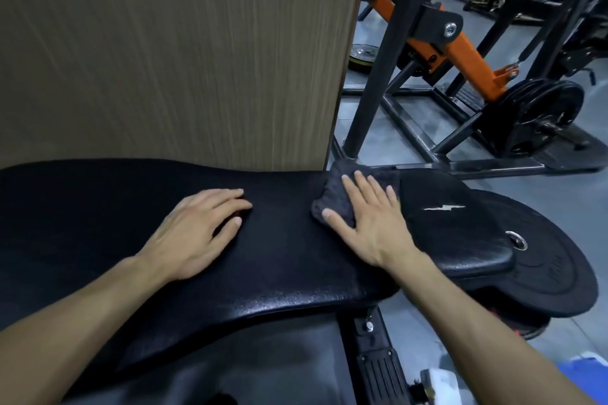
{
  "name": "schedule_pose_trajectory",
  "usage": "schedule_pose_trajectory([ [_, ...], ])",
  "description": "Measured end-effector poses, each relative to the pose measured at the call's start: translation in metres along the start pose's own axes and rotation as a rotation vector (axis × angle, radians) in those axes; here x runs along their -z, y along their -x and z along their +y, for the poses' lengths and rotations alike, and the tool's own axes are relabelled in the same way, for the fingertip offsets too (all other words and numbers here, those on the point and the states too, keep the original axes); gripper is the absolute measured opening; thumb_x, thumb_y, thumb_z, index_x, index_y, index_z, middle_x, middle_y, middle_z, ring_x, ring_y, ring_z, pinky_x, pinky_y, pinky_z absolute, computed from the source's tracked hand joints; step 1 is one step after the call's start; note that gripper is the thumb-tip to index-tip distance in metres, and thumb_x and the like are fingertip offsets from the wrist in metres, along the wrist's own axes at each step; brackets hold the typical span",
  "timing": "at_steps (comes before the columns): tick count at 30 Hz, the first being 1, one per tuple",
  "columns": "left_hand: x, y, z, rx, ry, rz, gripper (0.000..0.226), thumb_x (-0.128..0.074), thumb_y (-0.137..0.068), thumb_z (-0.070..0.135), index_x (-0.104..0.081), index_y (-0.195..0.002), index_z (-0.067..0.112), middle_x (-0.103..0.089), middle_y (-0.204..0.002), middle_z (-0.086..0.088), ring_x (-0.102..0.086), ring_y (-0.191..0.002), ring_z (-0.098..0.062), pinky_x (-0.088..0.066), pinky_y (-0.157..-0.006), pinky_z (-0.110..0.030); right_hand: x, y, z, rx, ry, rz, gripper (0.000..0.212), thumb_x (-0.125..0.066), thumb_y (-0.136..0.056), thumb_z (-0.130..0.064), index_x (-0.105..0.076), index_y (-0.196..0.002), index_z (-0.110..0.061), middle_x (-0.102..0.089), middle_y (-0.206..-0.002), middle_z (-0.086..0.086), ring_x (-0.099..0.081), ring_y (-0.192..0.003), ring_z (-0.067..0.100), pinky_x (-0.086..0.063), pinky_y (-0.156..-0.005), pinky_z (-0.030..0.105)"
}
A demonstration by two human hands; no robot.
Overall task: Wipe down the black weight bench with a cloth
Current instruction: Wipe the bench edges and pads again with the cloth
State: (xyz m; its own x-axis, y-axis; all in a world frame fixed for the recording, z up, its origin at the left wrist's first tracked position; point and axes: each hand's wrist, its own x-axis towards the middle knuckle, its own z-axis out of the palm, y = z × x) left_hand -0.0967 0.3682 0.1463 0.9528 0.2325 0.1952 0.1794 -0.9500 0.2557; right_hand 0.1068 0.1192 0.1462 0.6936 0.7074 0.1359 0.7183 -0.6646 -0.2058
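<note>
**Cloth flat on bench pad, right hand on top**

I see the black weight bench (263, 256) with its long axis running left to right across the view, its narrower seat pad (457, 233) pointing right. The dark grey cloth (339, 197) lies on the pad near the far edge. Right hand (371, 220) presses it, fingers straight and spread, pointing away from me. Left hand (197, 227) rests flat on bare padding, well apart, holding nothing. A white mark on the seat pad may be a logo; unreadable. No legible writing.
</note>
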Motion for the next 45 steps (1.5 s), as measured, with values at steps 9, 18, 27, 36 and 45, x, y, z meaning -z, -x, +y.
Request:
schedule_pose_trajectory([
  [9, -0.006, -0.003, -0.006, 0.052, 0.072, 0.025, 0.043, -0.033, -0.099, 0.050, -0.054, -0.137, 0.042, -0.044, -0.150, 0.025, -0.031, -0.142, 0.001, -0.019, -0.118, -0.027, 0.019, -0.142, -0.009, -0.254, 0.119, -0.419, 0.108, -0.025, -0.075, -0.094, -0.049, -0.143, -0.013, -0.055, -0.143, 0.017, -0.053, -0.128, 0.036, -0.043, -0.101, 0.044],
  [18, -0.005, -0.007, -0.003, 0.078, 0.041, 0.003, 0.040, -0.039, -0.100, 0.041, -0.051, -0.138, 0.042, -0.039, -0.154, 0.025, -0.025, -0.145, 0.003, -0.021, -0.120, -0.029, -0.022, -0.163, -0.135, 0.073, -0.043, -0.434, 0.091, -0.026, -0.084, -0.086, -0.058, -0.134, -0.017, -0.062, -0.133, 0.013, -0.056, -0.122, 0.034, -0.042, -0.093, 0.042],
  [27, -0.004, -0.006, -0.001, 0.114, 0.071, -0.003, 0.041, -0.041, -0.101, 0.036, -0.048, -0.141, 0.040, -0.038, -0.155, 0.028, -0.023, -0.145, 0.006, -0.022, -0.121, -0.030, 0.006, -0.122, 0.001, 0.028, -0.055, -0.272, 0.072, -0.031, -0.075, -0.093, -0.058, -0.103, -0.033, -0.069, -0.112, 0.005, -0.061, -0.109, 0.031, -0.047, -0.086, 0.042],
  [36, 0.016, -0.002, -0.016, 0.043, 0.201, -0.046, 0.032, -0.046, -0.101, 0.032, -0.061, -0.128, 0.034, -0.056, -0.144, 0.017, -0.041, -0.140, -0.003, -0.034, -0.116, -0.034, -0.009, -0.132, -0.084, 0.114, 0.197, -0.231, 0.077, -0.011, -0.079, -0.089, -0.050, -0.101, -0.026, -0.065, -0.125, 0.010, -0.060, -0.115, 0.032, -0.046, -0.094, 0.048],
  [45, 0.081, 0.079, -0.175, 0.168, 0.006, 0.163, 0.023, -0.047, -0.093, 0.028, -0.066, -0.106, 0.029, -0.068, -0.115, 0.014, -0.061, -0.107, -0.012, -0.052, -0.093, -0.042, -0.055, -0.166, -0.225, 0.231, -0.017, -0.321, 0.077, -0.029, -0.082, -0.087, -0.050, -0.124, -0.026, -0.063, -0.127, 0.007, -0.060, -0.114, 0.032, -0.045, -0.086, 0.041],
])
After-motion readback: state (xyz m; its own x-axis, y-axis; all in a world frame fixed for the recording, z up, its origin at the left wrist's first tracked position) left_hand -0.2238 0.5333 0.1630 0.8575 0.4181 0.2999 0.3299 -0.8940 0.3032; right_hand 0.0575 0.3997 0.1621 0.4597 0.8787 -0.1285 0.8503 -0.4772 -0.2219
